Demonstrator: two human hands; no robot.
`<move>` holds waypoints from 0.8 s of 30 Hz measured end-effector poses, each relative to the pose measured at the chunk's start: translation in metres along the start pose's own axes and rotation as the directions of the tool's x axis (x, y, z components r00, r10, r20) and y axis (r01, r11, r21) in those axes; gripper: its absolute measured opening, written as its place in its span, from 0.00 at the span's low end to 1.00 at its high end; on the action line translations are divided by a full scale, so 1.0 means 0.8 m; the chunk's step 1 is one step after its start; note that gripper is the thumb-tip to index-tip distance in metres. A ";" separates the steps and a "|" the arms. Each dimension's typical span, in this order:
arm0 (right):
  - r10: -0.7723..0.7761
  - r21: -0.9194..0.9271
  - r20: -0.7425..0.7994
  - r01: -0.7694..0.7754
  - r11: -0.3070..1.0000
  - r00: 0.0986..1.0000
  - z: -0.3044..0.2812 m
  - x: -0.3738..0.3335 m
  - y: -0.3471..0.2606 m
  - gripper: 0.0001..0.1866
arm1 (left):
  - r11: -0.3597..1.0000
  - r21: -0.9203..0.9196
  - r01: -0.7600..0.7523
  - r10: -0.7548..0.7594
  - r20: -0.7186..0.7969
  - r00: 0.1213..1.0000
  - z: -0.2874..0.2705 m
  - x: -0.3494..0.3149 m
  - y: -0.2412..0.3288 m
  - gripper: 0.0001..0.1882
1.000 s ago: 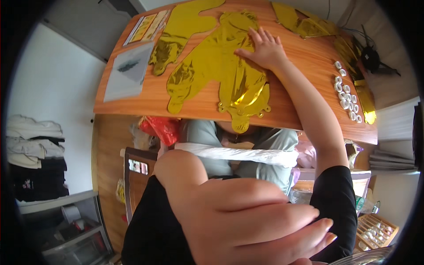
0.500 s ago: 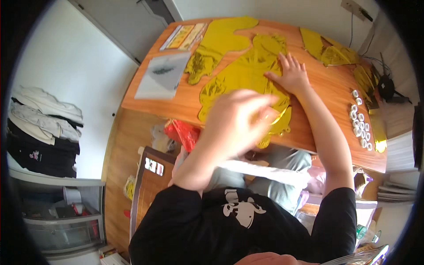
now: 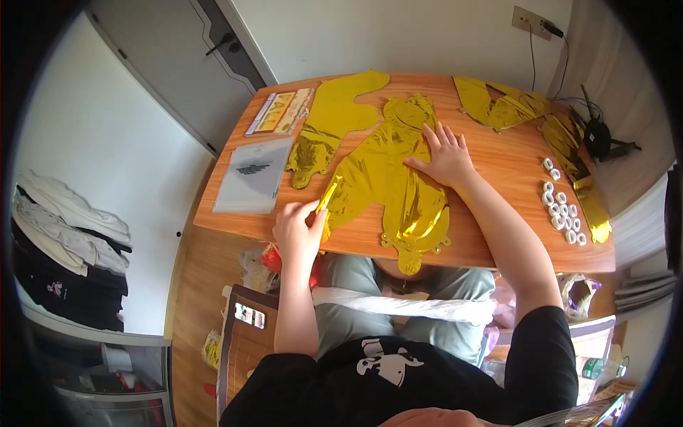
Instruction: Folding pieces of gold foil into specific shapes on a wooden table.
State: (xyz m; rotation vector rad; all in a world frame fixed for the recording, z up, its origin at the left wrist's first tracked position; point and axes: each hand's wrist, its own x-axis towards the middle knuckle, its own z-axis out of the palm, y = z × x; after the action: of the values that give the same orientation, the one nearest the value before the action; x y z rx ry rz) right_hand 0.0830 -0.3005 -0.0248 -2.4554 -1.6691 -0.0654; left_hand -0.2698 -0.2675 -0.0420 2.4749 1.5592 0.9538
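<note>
A flat, uninflated gold foil balloon [image 3: 384, 164] lies across the wooden table in front of me. My left hand [image 3: 297, 226] pinches its near left edge between thumb and fingers, and a strip of foil there stands up, folded. My right hand [image 3: 449, 158] rests flat with spread fingers, partly on the balloon's right side and partly on the wood. The balloon's rounded near end hangs slightly over the table's front edge. Beside it on the left lies another flat gold foil balloon [image 3: 334, 114].
Several white rings, perhaps ribbon rolls [image 3: 562, 211], sit at the table's right. More gold foil [image 3: 501, 107] lies at the far right, near a black router-like device [image 3: 602, 137]. A clear plastic sleeve [image 3: 250, 178] and a printed card [image 3: 281, 112] lie left. A phone [image 3: 250, 315] rests below.
My left hand has moved from over the balloon's near right part to its left edge and now grips it there. My right hand stays flat on the foil. The view has tilted up.
</note>
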 end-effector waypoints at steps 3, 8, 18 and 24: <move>0.001 0.003 -0.001 -0.001 1.000 1.000 0.005 0.000 0.001 0.58 | 0.980 -0.191 -0.055 0.060 0.022 0.998 0.004 0.011 0.006 0.14; -0.002 0.009 -0.011 0.002 1.000 1.000 0.009 0.002 0.005 0.58 | 0.586 -0.809 0.053 -0.092 -0.001 0.996 -0.009 0.032 0.042 0.20; -0.032 -0.097 0.056 0.038 0.995 0.998 0.046 0.029 0.052 0.53 | 0.529 -0.841 -0.112 0.666 0.330 0.669 0.020 0.078 0.198 0.40; -0.033 -0.082 0.094 0.040 0.996 0.995 0.031 0.027 0.020 0.36 | 0.407 -0.901 0.147 0.743 0.421 0.521 0.080 0.092 0.174 0.31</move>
State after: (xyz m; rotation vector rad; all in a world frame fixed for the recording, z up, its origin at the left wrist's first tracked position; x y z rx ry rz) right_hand 0.1045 -0.2827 -0.0486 -2.5248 -1.7844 -0.0263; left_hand -0.1036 -0.2571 -0.0081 1.8636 0.0530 0.2941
